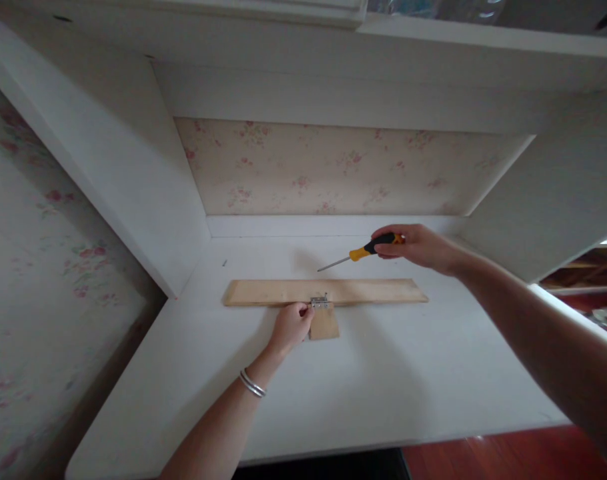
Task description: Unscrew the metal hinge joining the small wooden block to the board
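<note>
Lying on the white desk (373,393), the long board (263,291) runs from left to right. The small board (324,327) is at its near edge, around its middle, and the metal hinge (319,302) sits where these two boards meet. The left hand (289,328) is in front of the long board, its fingertips bent together at the hinge's left end; whether they clamp or only press, I cannot tell from this view. Beyond the long board, toward its right part, the right hand (408,241) has fingers closed around the handle of the screwdriver (358,253), whose tip is apart from the hinge. I judge both boards light and stiff, best held by the side edges. The hinge should be hard and slightly slippery, so pinching its end is suitable.
</note>
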Tool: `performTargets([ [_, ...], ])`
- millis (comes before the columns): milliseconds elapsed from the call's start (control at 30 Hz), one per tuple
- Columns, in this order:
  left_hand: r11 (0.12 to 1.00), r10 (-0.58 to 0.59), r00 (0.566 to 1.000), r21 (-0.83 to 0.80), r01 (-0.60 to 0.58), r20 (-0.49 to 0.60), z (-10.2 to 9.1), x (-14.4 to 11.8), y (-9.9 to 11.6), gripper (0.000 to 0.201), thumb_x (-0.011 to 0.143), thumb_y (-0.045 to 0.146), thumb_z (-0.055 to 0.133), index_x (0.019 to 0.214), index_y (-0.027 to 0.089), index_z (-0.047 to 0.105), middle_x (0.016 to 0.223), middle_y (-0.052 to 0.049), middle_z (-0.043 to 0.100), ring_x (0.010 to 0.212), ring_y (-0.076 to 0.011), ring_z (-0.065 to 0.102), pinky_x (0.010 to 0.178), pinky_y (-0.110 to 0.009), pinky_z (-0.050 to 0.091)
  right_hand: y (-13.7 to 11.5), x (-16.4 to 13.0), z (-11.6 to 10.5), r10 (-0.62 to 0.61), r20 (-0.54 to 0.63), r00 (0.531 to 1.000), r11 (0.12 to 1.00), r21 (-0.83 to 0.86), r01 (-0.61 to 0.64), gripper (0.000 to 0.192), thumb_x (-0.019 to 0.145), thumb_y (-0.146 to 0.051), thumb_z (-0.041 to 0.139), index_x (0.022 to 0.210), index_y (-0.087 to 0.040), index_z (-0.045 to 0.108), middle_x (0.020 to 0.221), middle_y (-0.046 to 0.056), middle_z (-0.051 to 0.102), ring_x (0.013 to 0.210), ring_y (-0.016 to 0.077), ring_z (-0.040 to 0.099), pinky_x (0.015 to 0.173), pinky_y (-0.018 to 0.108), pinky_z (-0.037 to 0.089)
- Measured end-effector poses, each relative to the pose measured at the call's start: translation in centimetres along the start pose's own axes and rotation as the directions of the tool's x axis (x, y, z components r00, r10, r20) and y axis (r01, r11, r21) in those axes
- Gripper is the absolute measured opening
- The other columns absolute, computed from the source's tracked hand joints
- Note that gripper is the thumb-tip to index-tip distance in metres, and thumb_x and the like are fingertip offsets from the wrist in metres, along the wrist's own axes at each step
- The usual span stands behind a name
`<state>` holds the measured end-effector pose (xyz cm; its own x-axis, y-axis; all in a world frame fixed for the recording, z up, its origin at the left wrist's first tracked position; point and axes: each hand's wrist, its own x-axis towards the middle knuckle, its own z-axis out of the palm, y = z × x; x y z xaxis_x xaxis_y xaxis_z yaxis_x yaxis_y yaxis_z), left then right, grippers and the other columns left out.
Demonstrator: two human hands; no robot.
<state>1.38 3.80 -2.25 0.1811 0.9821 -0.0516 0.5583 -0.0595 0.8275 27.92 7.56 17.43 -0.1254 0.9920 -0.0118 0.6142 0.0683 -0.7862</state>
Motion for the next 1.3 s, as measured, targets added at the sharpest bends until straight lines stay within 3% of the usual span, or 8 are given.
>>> performTargets([
  [167,0.999,-0.040,0.999,0.032,0.040,0.000,-0.1,-0.4,0.6,0.040,0.087,0.046,0.042,0.079,0.016,0.066,0.061,-0.002,0.064,0.043,-0.0109,0.054,0.046,-0.021,0.033,9.0,-3.9,4.8,0.165,-0.224,0.960,0.798,0.602,0.003,0.043,0.063,-0.040,0.079,0.098,-0.017,0.068,0.094,0.005,0.065,0.087,0.0203,0.065,0.091,0.040,0.052],
  [300,0.995,-0.037,0.998,0.091,0.042,-0.058,-0.5,-0.6,1.0,0.035,0.088,0.042,0.043,0.090,0.016,0.068,0.077,-0.004,0.070,0.053,-0.0130,0.060,0.053,-0.023,0.040,13.2,-6.9,8.0,0.288,-0.315,0.904,0.652,0.756,0.055,0.039,0.063,-0.037,0.080,0.095,-0.019,0.069,0.101,0.004,0.064,0.093,0.0194,0.064,0.089,0.033,0.054],
  [433,0.948,0.134,0.977,0.308,-0.079,-0.163,-1.4,-0.6,2.3,0.026,0.089,0.033,0.045,0.090,0.018,0.067,0.089,-0.006,0.070,0.080,-0.0173,0.063,0.073,-0.026,0.043,15.5,-9.1,9.7,0.417,-0.365,0.832,0.591,0.804,0.056,0.044,0.063,-0.037,0.080,0.101,-0.020,0.068,0.100,0.003,0.066,0.090,0.0188,0.066,0.088,0.030,0.055],
  [600,0.801,0.370,0.927,0.483,-0.355,0.067,-2.6,0.7,5.8,0.029,0.093,0.028,0.038,0.101,0.022,0.065,0.103,-0.005,0.065,0.090,-0.0163,0.060,0.080,-0.026,0.043,16.6,-10.4,10.6,0.480,-0.366,0.797,0.606,0.796,0.000,0.050,0.066,-0.041,0.078,0.110,-0.021,0.063,0.098,0.003,0.068,0.084,0.0180,0.069,0.081,0.026,0.055],
  [700,0.708,0.370,0.889,0.538,-0.459,0.271,-3.0,2.2,7.2,0.029,0.092,0.024,0.038,0.101,0.026,0.066,0.108,-0.003,0.061,0.085,-0.0148,0.060,0.077,-0.025,0.043,16.5,-10.7,10.9,0.474,-0.361,0.803,0.666,0.743,-0.058,0.056,0.066,-0.045,0.076,0.112,-0.019,0.062,0.094,0.005,0.069,0.083,0.0212,0.069,0.075,0.028,0.055],
  [800,0.633,0.323,0.867,0.594,-0.496,0.380,-3.2,3.6,7.6,0.027,0.087,0.017,0.044,0.094,0.027,0.067,0.109,-0.002,0.059,0.080,-0.0147,0.059,0.072,-0.025,0.042,16.5,-10.7,11.0,0.452,-0.362,0.815,0.717,0.691,-0.091,0.058,0.066,-0.048,0.075,0.113,-0.018,0.061,0.090,0.006,0.070,0.081,0.0222,0.069,0.072,0.029,0.054],
  [1133,0.589,0.358,0.836,0.595,-0.547,0.415,-2.2,5.1,7.8,0.021,0.087,0.025,0.046,0.086,0.024,0.067,0.102,-0.004,0.060,0.078,-0.0164,0.059,0.068,-0.028,0.041,16.5,-10.7,10.9,0.432,-0.343,0.834,0.744,0.658,-0.115,0.056,0.070,-0.051,0.071,0.114,-0.018,0.058,0.091,0.006,0.068,0.079,0.0205,0.068,0.073,0.030,0.051],
  [1300,0.617,0.318,0.876,0.622,-0.482,0.364,-1.7,5.5,7.7,0.029,0.090,0.036,0.042,0.087,0.022,0.067,0.100,-0.007,0.061,0.081,-0.0192,0.061,0.073,-0.030,0.043,16.6,-10.7,10.9,0.436,-0.336,0.835,0.732,0.673,-0.111,0.057,0.069,-0.051,0.072,0.113,-0.018,0.058,0.089,0.005,0.068,0.078,0.0210,0.068,0.072,0.030,0.051],
])
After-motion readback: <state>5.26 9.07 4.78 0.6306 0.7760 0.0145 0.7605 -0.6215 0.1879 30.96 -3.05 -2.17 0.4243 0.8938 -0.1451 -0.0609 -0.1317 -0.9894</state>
